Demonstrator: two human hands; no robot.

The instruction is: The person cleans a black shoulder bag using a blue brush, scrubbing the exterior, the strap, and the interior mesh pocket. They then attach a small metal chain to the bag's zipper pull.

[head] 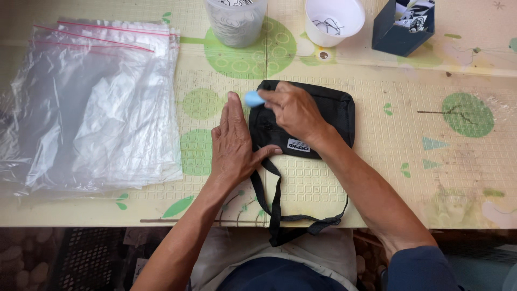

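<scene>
Black pouch [323,116] lay flat mid-table. Left hand [234,143], open and flat, pressed its left edge to steady it; right hand [293,110] pinched a small blue object [253,98] at the far-left corner. Clear bags [97,102] lay left.

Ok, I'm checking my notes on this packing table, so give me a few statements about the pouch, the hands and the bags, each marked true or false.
1. The left hand lies flat at the left edge of the black fabric pouch. True.
2. The right hand holds a small light-blue rounded object. True.
3. The stack of clear plastic zip bags lies to the right of the pouch. False: it lies to the left.
4. The pouch's black strap is coiled on top of the pouch. False: it hangs over the table's near edge.
5. The white plastic cup stands beyond the pouch. True.
</scene>
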